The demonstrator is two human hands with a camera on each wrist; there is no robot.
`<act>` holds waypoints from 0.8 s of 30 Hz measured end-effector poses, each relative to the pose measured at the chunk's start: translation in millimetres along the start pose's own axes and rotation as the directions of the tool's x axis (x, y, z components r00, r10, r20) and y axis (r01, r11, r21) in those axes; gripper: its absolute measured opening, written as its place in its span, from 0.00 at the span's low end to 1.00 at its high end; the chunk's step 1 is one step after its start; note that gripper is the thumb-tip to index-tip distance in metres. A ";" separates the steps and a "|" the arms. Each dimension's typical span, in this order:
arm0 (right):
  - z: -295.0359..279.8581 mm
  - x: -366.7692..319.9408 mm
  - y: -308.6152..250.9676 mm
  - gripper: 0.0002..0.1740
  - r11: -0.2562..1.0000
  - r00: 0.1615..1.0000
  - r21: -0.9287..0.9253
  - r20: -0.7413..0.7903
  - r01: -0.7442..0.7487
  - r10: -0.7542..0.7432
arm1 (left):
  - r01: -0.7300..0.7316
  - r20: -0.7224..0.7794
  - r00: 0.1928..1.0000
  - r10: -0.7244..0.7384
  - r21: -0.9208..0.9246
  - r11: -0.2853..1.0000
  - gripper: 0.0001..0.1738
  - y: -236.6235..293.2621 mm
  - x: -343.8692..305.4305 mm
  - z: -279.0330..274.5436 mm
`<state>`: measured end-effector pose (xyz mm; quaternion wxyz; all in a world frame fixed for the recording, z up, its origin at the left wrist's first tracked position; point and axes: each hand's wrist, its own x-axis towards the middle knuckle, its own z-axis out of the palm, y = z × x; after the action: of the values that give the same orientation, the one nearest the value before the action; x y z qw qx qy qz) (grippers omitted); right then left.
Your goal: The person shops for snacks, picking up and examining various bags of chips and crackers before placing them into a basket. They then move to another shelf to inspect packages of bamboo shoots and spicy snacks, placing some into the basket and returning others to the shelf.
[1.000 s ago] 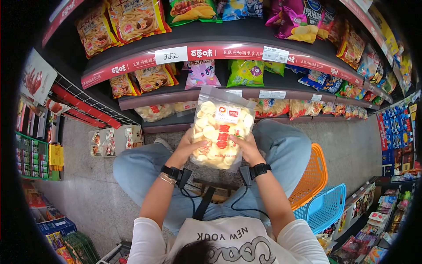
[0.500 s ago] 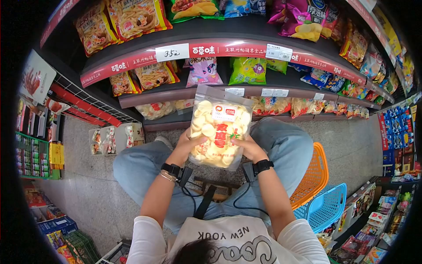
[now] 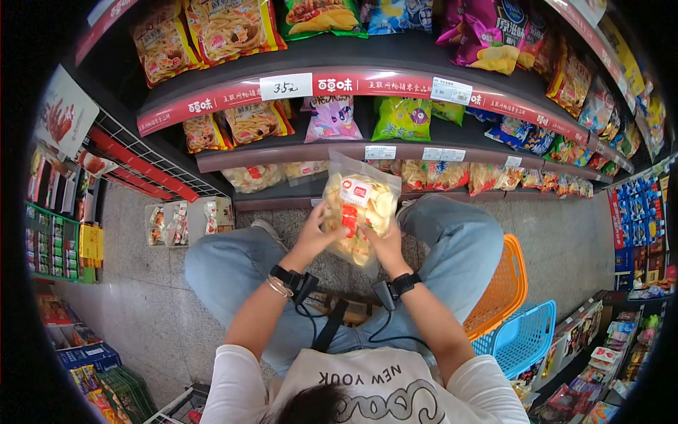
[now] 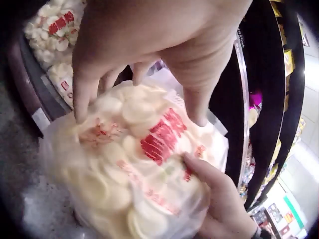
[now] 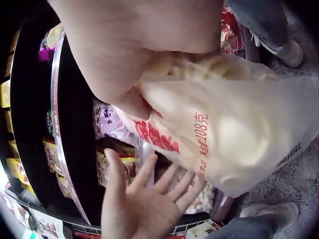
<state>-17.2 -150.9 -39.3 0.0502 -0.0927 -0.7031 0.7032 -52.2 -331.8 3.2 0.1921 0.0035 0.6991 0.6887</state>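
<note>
A clear bag of pale round crisps (image 3: pixel 378 201) with red lettering hangs above the lap, tilted, its flat top edge towards the shelf. My right hand (image 3: pixel 386 247) grips its lower right side, with the thumb (image 4: pixel 207 169) across the printed front. At the left side is my left hand (image 3: pixel 316 232), its fingers spread and fairly straight. The right wrist view shows that left hand (image 5: pixel 144 204) palm up by the bag's edge. From the left wrist, its thumb and fingertips come down over the printed face of the bag (image 4: pixel 117 174).
Snack shelves (image 3: pixel 395 152) curve across the front, with more bags of pale crisps (image 3: pixel 253 177) on the bottom level. An orange basket (image 3: pixel 498 283) and a blue basket (image 3: pixel 522 336) stand at the right knee. To the left on the floor lies an open carton (image 3: pixel 187 222).
Both hands had thumbs on the bag's front; now the left hand's grip has loosened and its fingers have spread. The bag has tilted and turned, shifting slightly right, with the right hand holding it.
</note>
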 end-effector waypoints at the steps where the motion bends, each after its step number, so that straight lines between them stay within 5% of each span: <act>1: 3.4 -1.8 -0.3 0.31 0.999 1.000 -0.031 0.011 0.026 -0.026 | 0.016 0.066 0.998 -0.015 -0.015 1.000 0.59 -6.3 1.9 1.8; 4: 20.9 -11.1 -21.4 0.36 0.991 0.991 -0.066 0.079 0.112 -0.107 | -0.094 0.208 0.971 0.122 -0.137 0.986 0.63 -3.9 -0.9 17.2; 6: 18.3 -14.5 -28.2 0.41 0.982 0.964 -0.184 0.264 0.049 0.002 | -0.144 0.169 0.969 0.180 -0.209 0.967 0.63 -3.4 -0.7 20.0; 9: 26.6 -12.9 -17.6 0.41 0.907 0.875 -0.251 0.439 0.338 -0.204 | -0.239 0.065 0.960 0.274 -0.324 0.915 0.57 -6.7 6.6 19.1; 12: 33.6 -22.6 -26.5 0.31 0.955 0.897 -0.179 0.417 0.235 -0.142 | -0.188 -0.071 0.982 0.177 -0.228 0.955 0.47 -12.0 6.9 13.2; 13: 31.8 -24.7 -33.5 0.30 0.952 0.893 -0.179 0.422 0.249 -0.154 | -0.147 -0.134 0.984 0.118 -0.235 0.961 0.37 -6.2 5.0 11.5; 16: 23.9 -22.6 -33.7 0.26 0.909 0.884 -0.262 0.426 0.325 -0.193 | -0.052 -0.053 0.998 0.029 -0.496 0.867 0.27 -1.8 3.0 -1.8; 19: 1.7 -11.2 -35.3 0.18 0.968 0.937 -0.150 0.317 0.201 -0.146 | 0.019 -0.052 0.997 -0.064 -0.603 0.798 0.21 -1.1 2.0 -9.7; 20: -6.7 -2.2 -24.4 0.19 0.994 0.956 0.049 0.270 0.102 -0.111 | 0.051 -0.033 0.995 -0.093 -0.630 0.775 0.21 -2.0 2.4 -13.2; 22: -21.3 11.2 -17.8 0.26 0.993 0.988 0.010 0.101 -0.118 0.116 | 0.083 0.029 0.996 -0.082 -0.602 0.794 0.21 2.5 0.5 -17.2; 24: -32.4 24.2 -24.2 0.30 0.992 0.988 0.001 0.088 -0.126 0.125 | 0.101 0.093 0.994 -0.058 -0.576 0.811 0.22 2.8 1.0 -20.5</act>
<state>-35.8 -114.1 -16.4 -0.0247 -0.1057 -0.6952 0.7106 -59.5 -351.1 5.2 0.2372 -0.0600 0.4485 0.8596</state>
